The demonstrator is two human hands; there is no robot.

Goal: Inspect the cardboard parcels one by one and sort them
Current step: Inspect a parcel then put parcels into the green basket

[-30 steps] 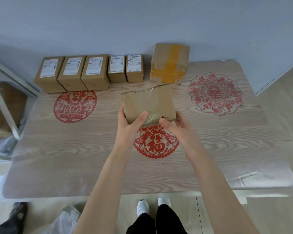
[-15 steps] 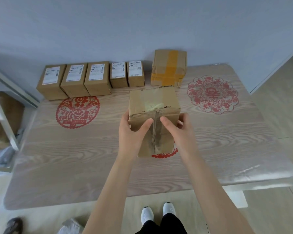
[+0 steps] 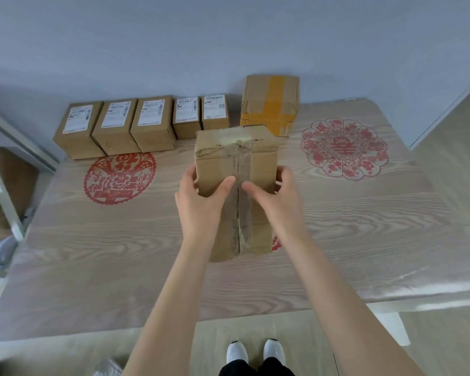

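Mid-frame, our left hand and right hand grip the taped parcel over the bench; we should turn it slowly, checking each face.

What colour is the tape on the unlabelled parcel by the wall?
Yellow-orange tape, clearest in the head view.

Worn parcel held, taped seam showing; labelled parcels and yellow-taped parcel behind.

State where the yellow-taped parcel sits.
In the head view, the yellow-taped parcel sits at the far edge of the table, by the wall, right of the five labelled boxes.
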